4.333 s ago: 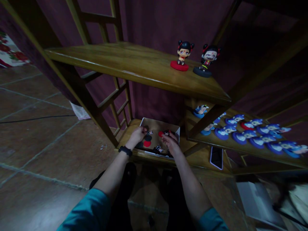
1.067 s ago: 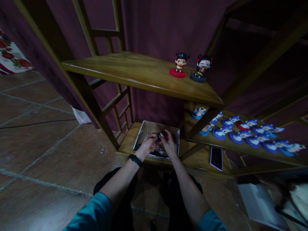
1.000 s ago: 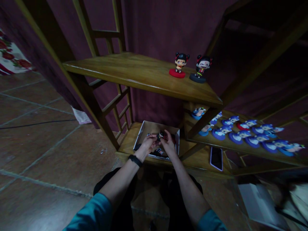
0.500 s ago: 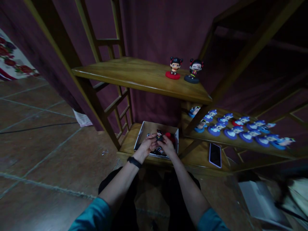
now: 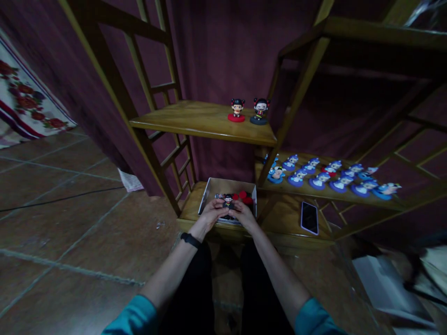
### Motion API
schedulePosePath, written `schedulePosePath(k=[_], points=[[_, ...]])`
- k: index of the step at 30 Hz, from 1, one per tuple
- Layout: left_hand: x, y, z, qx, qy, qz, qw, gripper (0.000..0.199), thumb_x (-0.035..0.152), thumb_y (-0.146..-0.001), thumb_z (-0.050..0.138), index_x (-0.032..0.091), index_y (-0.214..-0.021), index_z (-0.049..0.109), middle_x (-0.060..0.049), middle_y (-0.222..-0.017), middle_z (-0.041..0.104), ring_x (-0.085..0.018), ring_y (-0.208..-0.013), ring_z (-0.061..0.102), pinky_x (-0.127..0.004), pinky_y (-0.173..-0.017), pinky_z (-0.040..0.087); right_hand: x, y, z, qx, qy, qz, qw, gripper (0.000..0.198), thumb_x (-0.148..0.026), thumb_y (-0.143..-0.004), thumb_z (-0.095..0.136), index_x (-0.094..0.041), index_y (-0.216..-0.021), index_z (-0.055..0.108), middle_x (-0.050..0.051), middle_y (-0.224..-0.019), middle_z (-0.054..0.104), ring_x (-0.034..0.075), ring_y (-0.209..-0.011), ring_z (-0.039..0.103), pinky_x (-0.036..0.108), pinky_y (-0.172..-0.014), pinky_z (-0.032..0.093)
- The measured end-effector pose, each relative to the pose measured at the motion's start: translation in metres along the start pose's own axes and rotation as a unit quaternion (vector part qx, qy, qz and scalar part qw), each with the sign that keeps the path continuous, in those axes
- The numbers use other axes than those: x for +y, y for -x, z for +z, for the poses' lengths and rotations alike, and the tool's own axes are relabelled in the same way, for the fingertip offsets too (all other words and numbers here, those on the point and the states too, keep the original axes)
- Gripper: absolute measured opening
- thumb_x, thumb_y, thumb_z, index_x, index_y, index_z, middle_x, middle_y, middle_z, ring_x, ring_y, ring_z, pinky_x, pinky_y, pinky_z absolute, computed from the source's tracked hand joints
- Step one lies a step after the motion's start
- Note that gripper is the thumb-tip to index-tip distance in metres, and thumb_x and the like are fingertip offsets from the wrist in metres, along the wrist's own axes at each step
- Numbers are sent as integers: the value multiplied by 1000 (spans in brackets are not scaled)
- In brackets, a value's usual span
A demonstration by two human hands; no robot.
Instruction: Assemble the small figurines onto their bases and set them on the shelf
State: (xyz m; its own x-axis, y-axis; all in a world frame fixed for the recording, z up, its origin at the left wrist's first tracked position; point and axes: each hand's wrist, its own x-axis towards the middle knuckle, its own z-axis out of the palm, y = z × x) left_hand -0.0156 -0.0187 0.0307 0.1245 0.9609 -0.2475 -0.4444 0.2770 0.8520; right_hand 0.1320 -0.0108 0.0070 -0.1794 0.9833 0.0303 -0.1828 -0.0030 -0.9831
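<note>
Between my two hands is a small figurine [image 5: 228, 201] with black hair buns, dark clothes and a dark round base. My left hand [image 5: 213, 212] grips the base from the left, and my right hand [image 5: 242, 213] has its fingers closed on the other side. Both hands are over an open cardboard box [image 5: 214, 186] on the low shelf. Inside the box lie red pieces [image 5: 242, 196] and other small parts, partly covered by my hands. On the shelf above stand a figurine on a red base [image 5: 236, 110] and a similar dark one on a dark base [image 5: 260, 111].
Several blue and white figurines [image 5: 319, 180] stand in rows on the middle shelf [image 5: 349, 197] to the right. A phone [image 5: 309, 217] lies on the low shelf. Wooden posts [image 5: 289, 111] frame the shelves. A cable [image 5: 63, 199] runs across the floor at left.
My view has shifted, so the shelves sit differently in the picture. The figurine stays in both hands, and its face is now turned more plainly toward me.
</note>
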Motion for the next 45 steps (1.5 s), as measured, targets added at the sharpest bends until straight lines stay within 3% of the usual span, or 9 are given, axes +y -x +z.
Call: schedulePosePath(k=[6,15,18,27,35,39,45], points=[[-11,14,7,25,-42,34,998,44,9,-46,81,15,-80,53,2,-67,63,-10,-61,61,-23,-63,49,0,20,-1,22,-17,13,1000,45,-29,-53,74,-22,-96,63,2,-98,68,20,-91,63,39,-84,48],[-26,24,12,-8,-23,23,999,51,15,-44,83,11,-89,61,-4,-75,68,-14,-67,63,-24,-67,47,-3,33,-7,32,-39,51,997,44,-24,-46,76,-23,-89,65,1,-90,71,20,-82,65,38,-75,53],[-30,24,12,11,-15,22,1000,50,15,-42,84,10,-86,61,-3,-70,67,-12,-62,62,-23,-64,47,-5,36,-7,39,-54,77,995,43,-24,-47,76,-22,-88,66,2,-87,71,20,-77,66,37,-71,54],[-30,27,14,35,17,31,999,49,11,-39,84,10,-81,59,1,-61,62,-10,-54,60,-21,-58,47,-8,37,-8,9,-105,120,987,39,-30,-58,74,-20,-94,66,5,-92,70,19,-81,66,39,-80,51],[-27,28,13,2,50,-14,999,37,2,-51,78,8,-84,62,-6,-71,67,-12,-64,65,-20,-66,51,-6,36,-11,28,-118,121,985,35,-29,-58,74,-17,-91,66,4,-77,70,14,-67,64,31,-68,52],[-25,28,11,12,52,-33,998,27,-1,-58,73,7,-82,64,-8,-74,69,-12,-68,66,-20,-70,52,-9,37,-11,51,-130,144,980,30,-25,-60,74,-16,-88,66,2,-67,68,11,-60,61,25,-63,50],[-27,26,9,31,45,-16,998,28,-2,-58,73,7,-83,63,-7,-72,68,-12,-66,65,-20,-69,51,-6,37,-10,52,-140,144,978,24,-22,-64,71,-16,-86,65,1,-66,67,11,-61,62,23,-61,50]])
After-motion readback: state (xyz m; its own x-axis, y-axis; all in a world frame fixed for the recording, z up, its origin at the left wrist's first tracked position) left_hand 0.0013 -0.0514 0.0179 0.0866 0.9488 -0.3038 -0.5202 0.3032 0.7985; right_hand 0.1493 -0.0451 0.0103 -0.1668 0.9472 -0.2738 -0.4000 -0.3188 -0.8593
